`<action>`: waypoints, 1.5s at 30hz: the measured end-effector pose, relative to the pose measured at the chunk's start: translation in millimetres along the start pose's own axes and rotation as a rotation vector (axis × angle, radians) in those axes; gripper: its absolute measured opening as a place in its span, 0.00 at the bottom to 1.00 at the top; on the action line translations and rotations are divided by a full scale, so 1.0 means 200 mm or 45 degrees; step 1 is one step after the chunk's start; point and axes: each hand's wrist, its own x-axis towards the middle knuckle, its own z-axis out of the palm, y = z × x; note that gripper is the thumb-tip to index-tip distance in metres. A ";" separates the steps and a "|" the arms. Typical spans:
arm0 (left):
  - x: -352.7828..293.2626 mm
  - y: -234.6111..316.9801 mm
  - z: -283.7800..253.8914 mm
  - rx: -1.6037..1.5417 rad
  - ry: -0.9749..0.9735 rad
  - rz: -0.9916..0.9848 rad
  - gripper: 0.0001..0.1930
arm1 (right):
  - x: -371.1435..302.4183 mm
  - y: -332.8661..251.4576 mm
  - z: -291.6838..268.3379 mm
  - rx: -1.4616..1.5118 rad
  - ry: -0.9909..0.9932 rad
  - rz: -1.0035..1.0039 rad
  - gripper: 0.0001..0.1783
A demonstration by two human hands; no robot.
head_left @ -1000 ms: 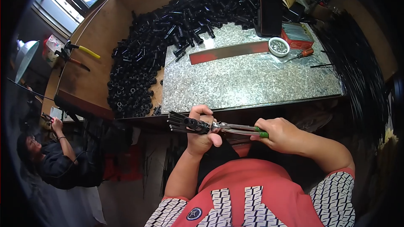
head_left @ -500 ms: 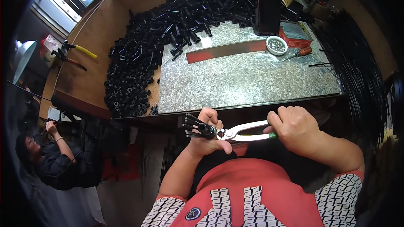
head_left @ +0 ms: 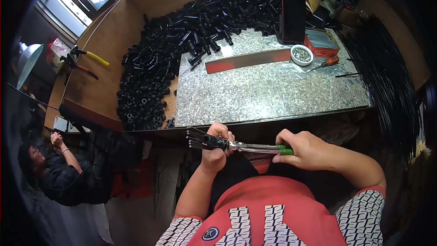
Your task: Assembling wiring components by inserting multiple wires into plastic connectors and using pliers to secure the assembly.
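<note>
My left hand (head_left: 215,155) is closed around a black tubular part (head_left: 214,141), with several thin dark rods (head_left: 196,137) fanning out from its left side. Closed on the green-tipped handles of a pair of metal pincers (head_left: 255,148) is my right hand (head_left: 306,149). The pincers' jaws meet the right end of the black part, beside my left fingers. What exactly the jaws grip is too small to make out. Both hands are held in front of my body, just below the table's near edge.
A speckled stone slab (head_left: 255,95) bears a flat metal bar (head_left: 248,61), a white bowl of small metal pieces (head_left: 301,55), a screwdriver (head_left: 325,62) and a red box (head_left: 321,43). Black parts (head_left: 182,41) are heaped behind and left, black rods (head_left: 387,73) right. Another person (head_left: 63,164) sits left.
The pincers have turned edge-on and their handles have come close together. My right hand has moved slightly left. The black part has tilted and shifted a little left in my left hand.
</note>
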 end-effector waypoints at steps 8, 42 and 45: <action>0.01 0.09 -0.08 -0.177 0.005 0.138 0.27 | -0.04 0.06 0.02 0.391 0.564 -0.044 0.19; 0.01 0.08 0.05 -0.029 0.214 0.019 0.38 | 0.03 -0.04 -0.03 -1.249 1.242 -0.639 0.12; -0.02 0.06 0.00 -0.080 0.160 0.001 0.35 | 0.03 -0.04 -0.03 -1.281 1.272 -0.649 0.12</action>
